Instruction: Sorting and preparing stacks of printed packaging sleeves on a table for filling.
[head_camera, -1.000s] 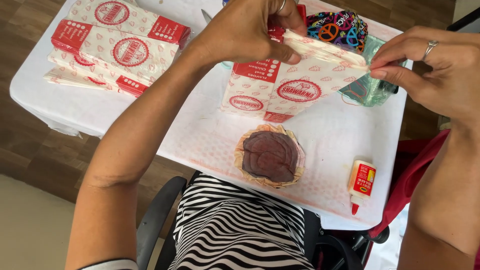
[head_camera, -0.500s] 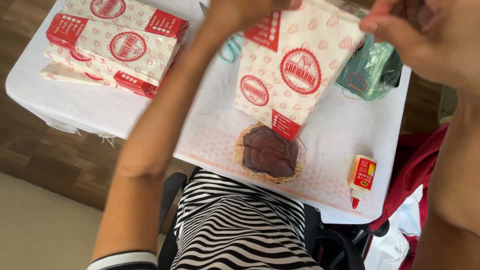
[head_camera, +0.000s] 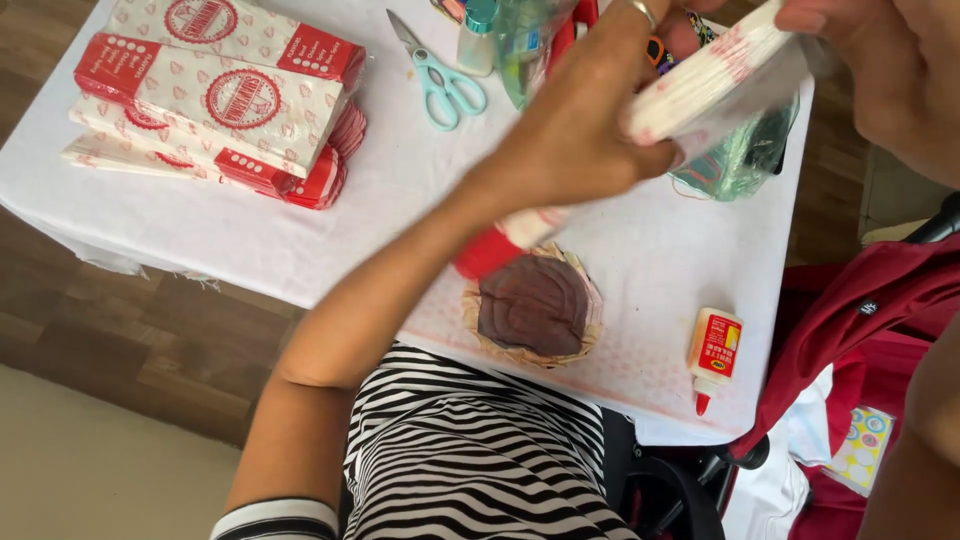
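- White cloth covers the table (head_camera: 330, 220), which stands on a dark wooden floor (head_camera: 150, 340).
- Both hands hold a red-and-white paper bag (head_camera: 700, 85) up above the table's far right part, seen edge-on and blurred.
- The left hand (head_camera: 580, 140) grips the bag from the side, fingers curled around it and pressed together; a ring shows on one finger.
- The right hand (head_camera: 890, 70) holds the bag's upper end at the top right corner of the view; its fingertips are hard to make out, so I cannot tell exactly how they pinch.
- Below the hands, a dark brown round piece (head_camera: 535, 305) lies in a frilled paper wrapper on the table's near edge.
- A small glue bottle (head_camera: 713, 350) with a red tip lies to its right.
- A stack of matching paper bags (head_camera: 225, 100) sits at the far left, well apart.
- Pale blue scissors (head_camera: 440, 75) lie near the top middle.
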